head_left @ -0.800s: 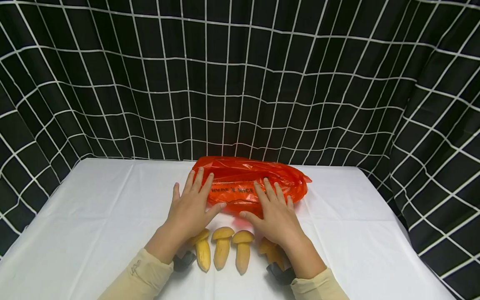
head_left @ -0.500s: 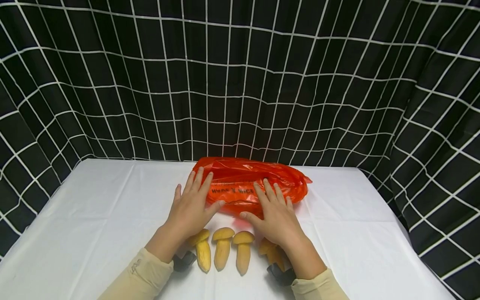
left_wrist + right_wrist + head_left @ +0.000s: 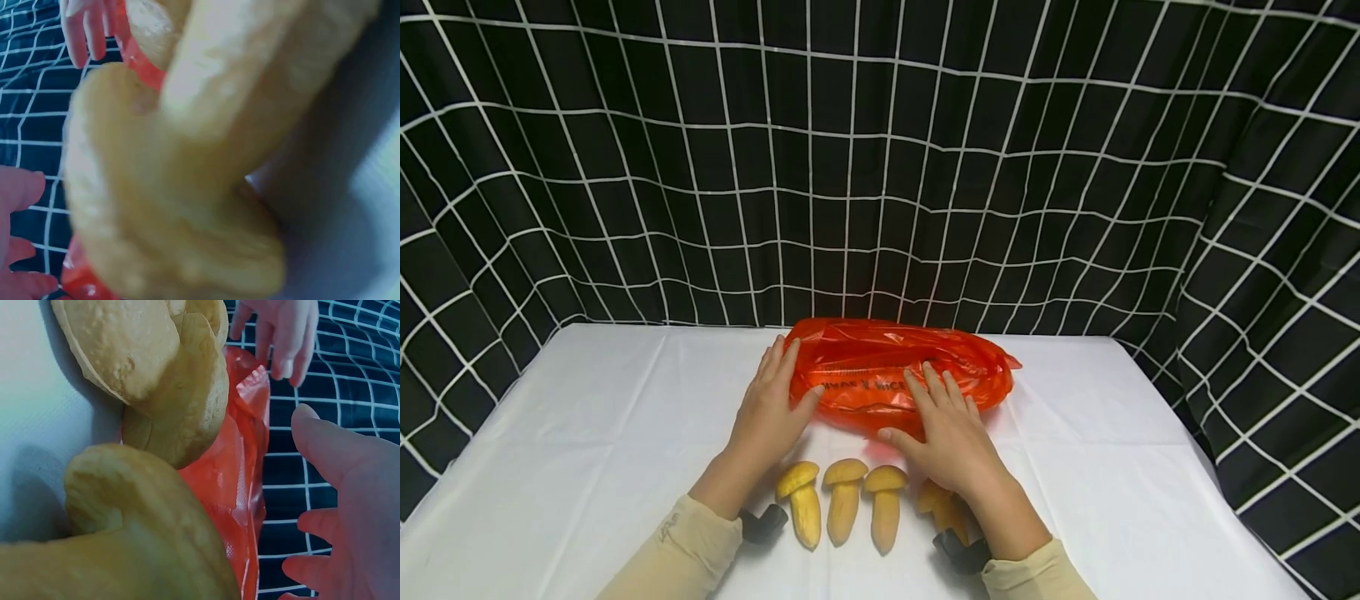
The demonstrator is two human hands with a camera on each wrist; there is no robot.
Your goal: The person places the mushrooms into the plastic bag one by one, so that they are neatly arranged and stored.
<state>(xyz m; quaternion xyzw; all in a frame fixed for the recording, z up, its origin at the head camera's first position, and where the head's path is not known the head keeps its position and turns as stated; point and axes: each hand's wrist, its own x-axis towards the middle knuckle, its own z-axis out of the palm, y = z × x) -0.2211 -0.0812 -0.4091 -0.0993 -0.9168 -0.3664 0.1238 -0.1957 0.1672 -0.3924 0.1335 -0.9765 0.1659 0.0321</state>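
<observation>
A crinkled red plastic bag (image 3: 880,343) with dark printing lies on the white table, in front of both hands. My left hand (image 3: 766,421) is at its left end, fingers straight and overlapping the bag's edge. Fingers spread, my right hand (image 3: 953,437) reaches over the bag's front right part. Between the wrists lie several yellow-brown mushrooms (image 3: 844,510), caps toward the bag; the rightmost mushroom (image 3: 937,502) is partly hidden by the right wrist. A mushroom (image 3: 156,187) fills the left wrist view; overlapping mushrooms (image 3: 125,350) stand large before the bag (image 3: 228,475) in the right wrist view.
A black curtain (image 3: 865,158) with a white grid surrounds the back and sides of the white-covered table (image 3: 1112,467). Dark wrist-worn devices (image 3: 763,527) show under both wrists.
My left hand has shifted a little to the left, from over the bag to its left edge, uncovering more of the leftmost mushroom's cap. The right hand has barely moved.
</observation>
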